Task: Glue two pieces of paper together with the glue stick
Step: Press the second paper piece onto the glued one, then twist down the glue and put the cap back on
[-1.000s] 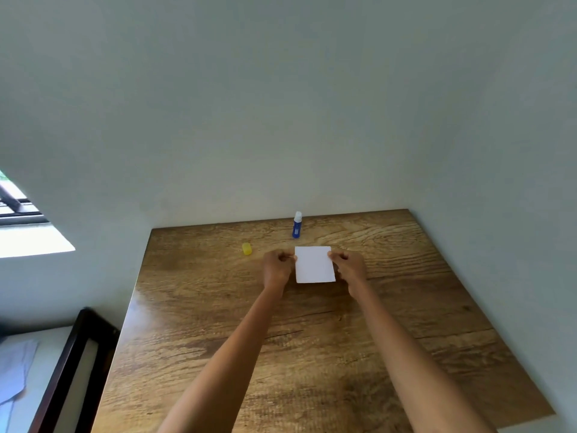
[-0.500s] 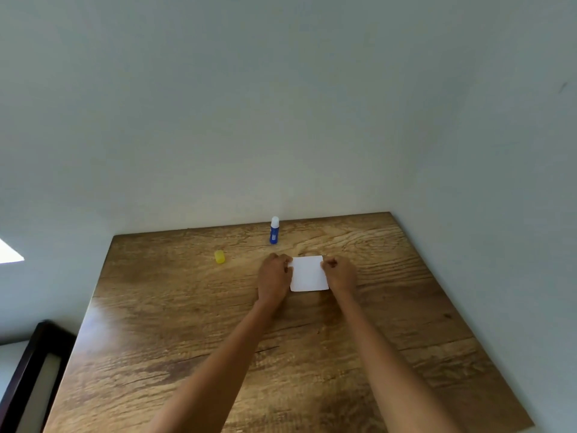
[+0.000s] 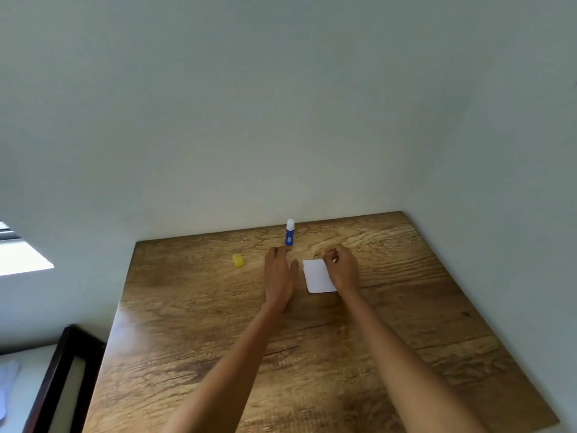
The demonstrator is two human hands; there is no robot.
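Right hand [image 3: 341, 267] lay on the white paper [image 3: 318, 276], fingers curled at its far right edge; whether they pinched it I could not tell. Left hand [image 3: 278, 273] was flat and open beside the sheet, fingertips near the upright glue stick [image 3: 289, 232]. Yellow cap [image 3: 238, 260] sat apart on the table [image 3: 406, 307]. Advisable: press firmly from middle to edges, keeping the corners aligned.

A wood-grain counter [image 3: 312, 370] fills the corner against pale grey-green walls [image 3: 281, 104]. At its left side stands a dark wooden frame [image 3: 59, 373], and further left bright light comes from a window [image 3: 18, 257].
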